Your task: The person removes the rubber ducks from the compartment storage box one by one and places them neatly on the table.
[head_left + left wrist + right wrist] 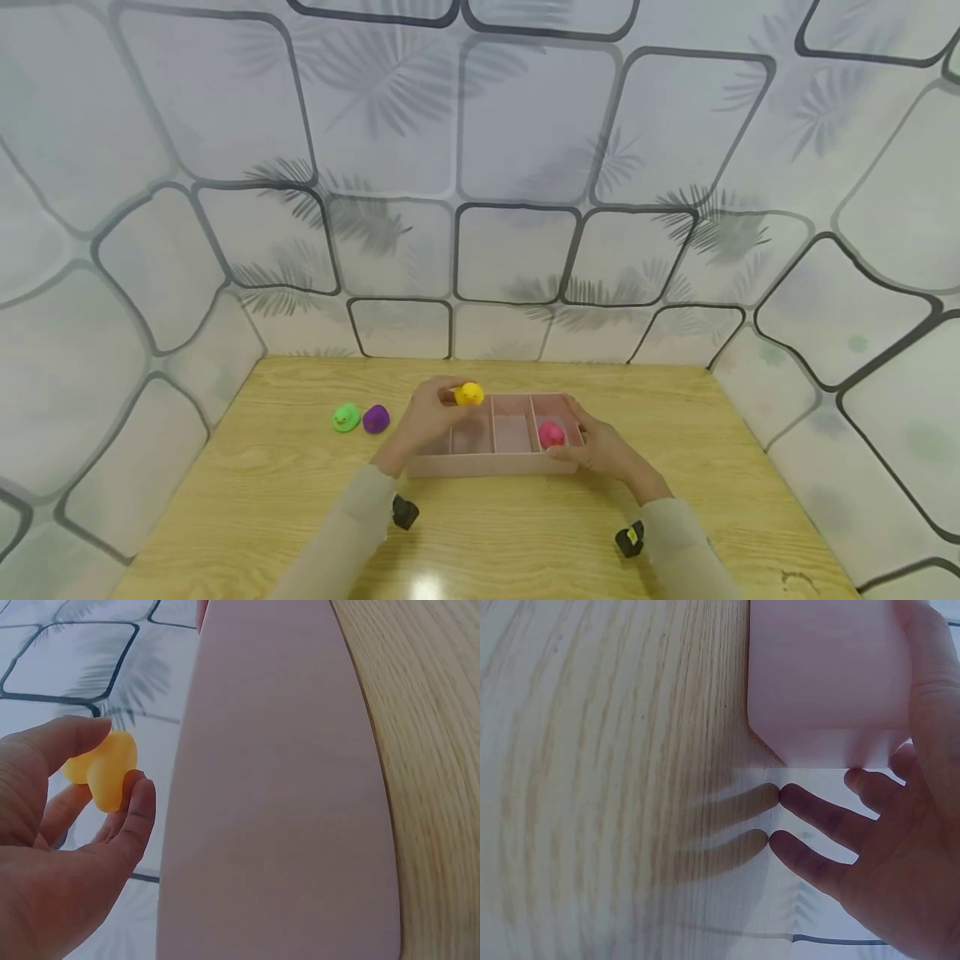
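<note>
This is a three-sided booth (pixel 86 367), whether in a home or lab unclear, with a wood-grain table (pixel 510 533) beneath the left hand (pixel 423 418) and right hand (pixel 609 452), and patterned walls (pixel 517 250) beyond and beside them.

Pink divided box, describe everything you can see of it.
The pink box looks long, smooth and plastic, open on top, level on the wooden table. Thin dividers make four compartments: the left hand partly hides the leftmost, and a pink toy sits in the rightmost. The right hand holds its right end.
</note>
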Action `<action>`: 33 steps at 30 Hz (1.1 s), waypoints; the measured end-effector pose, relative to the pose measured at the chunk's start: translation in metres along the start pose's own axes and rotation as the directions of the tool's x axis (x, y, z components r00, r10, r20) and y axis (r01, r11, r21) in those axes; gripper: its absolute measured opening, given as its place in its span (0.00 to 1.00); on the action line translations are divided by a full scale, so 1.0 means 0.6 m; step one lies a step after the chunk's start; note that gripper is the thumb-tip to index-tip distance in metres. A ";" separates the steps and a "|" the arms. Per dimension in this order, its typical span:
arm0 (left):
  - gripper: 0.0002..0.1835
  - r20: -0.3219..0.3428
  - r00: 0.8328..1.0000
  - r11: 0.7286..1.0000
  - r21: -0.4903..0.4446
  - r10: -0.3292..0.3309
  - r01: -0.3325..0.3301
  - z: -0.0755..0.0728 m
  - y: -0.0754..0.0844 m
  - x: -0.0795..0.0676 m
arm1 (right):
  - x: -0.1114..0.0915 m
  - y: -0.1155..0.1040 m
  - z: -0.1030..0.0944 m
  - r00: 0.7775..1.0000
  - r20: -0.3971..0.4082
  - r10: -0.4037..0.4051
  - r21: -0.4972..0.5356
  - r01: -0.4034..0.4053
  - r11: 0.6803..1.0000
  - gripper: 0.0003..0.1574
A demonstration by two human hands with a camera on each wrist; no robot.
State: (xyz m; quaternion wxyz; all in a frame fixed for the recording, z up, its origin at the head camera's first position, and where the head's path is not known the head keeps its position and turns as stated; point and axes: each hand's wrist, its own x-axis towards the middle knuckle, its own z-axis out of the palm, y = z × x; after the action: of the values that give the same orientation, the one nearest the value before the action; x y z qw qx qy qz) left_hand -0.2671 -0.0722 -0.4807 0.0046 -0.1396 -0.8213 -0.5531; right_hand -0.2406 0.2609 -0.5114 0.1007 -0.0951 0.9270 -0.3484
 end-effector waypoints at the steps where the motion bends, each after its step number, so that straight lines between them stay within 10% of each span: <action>1: 0.23 -0.002 1.000 1.000 -0.005 0.003 -0.003 -0.004 -0.002 -0.001 | 0.000 -0.001 0.000 1.000 0.000 0.001 0.001 -0.001 1.000 0.75; 33: 0.26 -0.167 0.982 0.991 0.078 -0.090 0.104 -0.124 -0.060 -0.031 | 0.001 0.003 0.002 1.000 0.008 0.009 -0.003 -0.009 1.000 0.75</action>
State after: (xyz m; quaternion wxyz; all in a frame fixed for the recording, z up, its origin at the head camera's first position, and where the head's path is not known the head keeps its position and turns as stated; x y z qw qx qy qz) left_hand -0.2689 -0.1567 -0.4877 0.0506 -0.0533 -0.8472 -0.5261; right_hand -0.2411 0.2616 -0.5134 0.1060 -0.0923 0.9275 -0.3464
